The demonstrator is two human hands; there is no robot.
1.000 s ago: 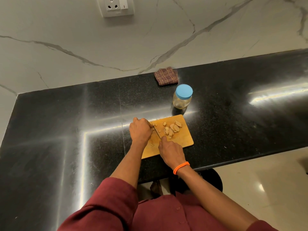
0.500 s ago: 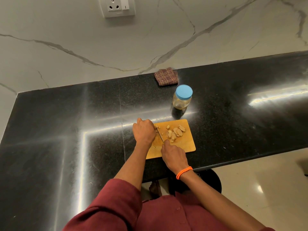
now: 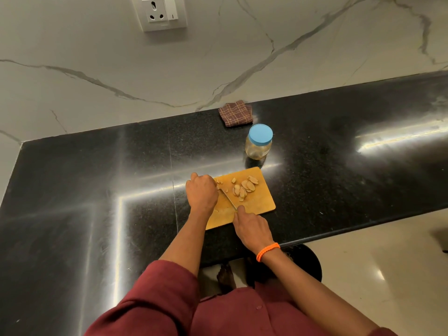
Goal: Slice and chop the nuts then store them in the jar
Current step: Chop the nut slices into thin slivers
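Note:
A wooden cutting board (image 3: 260,206) lies on the black counter near its front edge. Several pale nut slices (image 3: 244,186) are heaped on the board's far right part, with a few small bits by my left hand. My left hand (image 3: 201,192) sits curled at the board's far left corner, fingers bent down over a nut piece that is mostly hidden. My right hand (image 3: 252,227) grips the handle of a knife (image 3: 228,198), whose thin blade runs up and left toward my left fingers. A clear jar with a blue lid (image 3: 259,141) stands closed just beyond the board.
A folded brown checked cloth (image 3: 235,113) lies against the marble wall behind the jar. A wall socket (image 3: 162,12) is high on the wall. The black counter (image 3: 97,190) stretches left and right; its front edge drops to a shiny floor (image 3: 388,263) on the right.
The view has shifted slightly. My hands stay at the board's left part, with the knife blade still beside my left fingers; the heap of slices lies unchanged.

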